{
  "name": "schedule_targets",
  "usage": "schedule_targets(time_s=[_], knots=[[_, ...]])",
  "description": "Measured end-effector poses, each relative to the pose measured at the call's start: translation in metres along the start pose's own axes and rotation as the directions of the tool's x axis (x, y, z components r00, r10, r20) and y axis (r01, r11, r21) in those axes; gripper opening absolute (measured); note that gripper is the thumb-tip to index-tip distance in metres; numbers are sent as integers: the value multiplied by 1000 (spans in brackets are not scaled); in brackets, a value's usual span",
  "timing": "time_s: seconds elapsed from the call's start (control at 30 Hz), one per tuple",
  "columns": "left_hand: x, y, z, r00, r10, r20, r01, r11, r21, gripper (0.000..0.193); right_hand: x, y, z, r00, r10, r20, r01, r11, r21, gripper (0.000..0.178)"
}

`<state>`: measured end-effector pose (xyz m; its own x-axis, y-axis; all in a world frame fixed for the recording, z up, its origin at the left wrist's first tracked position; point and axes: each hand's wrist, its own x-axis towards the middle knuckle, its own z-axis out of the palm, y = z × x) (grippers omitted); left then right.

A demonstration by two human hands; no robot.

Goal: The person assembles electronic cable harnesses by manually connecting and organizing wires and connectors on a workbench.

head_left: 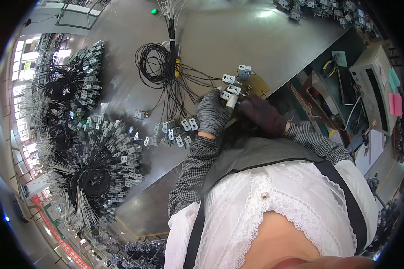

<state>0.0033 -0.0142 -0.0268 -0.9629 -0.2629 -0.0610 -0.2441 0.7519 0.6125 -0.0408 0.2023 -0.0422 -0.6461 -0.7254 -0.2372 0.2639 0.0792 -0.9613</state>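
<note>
Your tabletop (229, 33): grey, smooth, light glaring off its far part. Well past its left edge, you have bright paned windows (19, 67). Below its near edge, dim floor (146, 210), yellow line (150, 235); red banner (54, 229) beyond its near-left corner.

L hand (211, 113) & R hand (261, 116) nr. each other, L fingers (231, 102) pinching, R forearm (316, 141) angled inwd.

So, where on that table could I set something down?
The widest bare patch of table lies between the black coil and the heap at upper right. A narrower one lies between the coil and the bundles on the left. It is crowded around the left hand and right hand, and along the near edge, where connectors lie.
</note>
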Motion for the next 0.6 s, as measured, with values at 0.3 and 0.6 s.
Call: schedule_targets(time_s=[0.3, 0.6], knots=[[-30, -26, -30, 994, -90, -60, 104, 942, 318, 75, -4, -4, 5, 877, 433, 208, -455, 607, 652, 30], [-26, -26, 6, 997, -75, -18, 35, 636, -771, 36, 44, -18, -4, 993, -95, -72, 114, 941, 318, 32]])
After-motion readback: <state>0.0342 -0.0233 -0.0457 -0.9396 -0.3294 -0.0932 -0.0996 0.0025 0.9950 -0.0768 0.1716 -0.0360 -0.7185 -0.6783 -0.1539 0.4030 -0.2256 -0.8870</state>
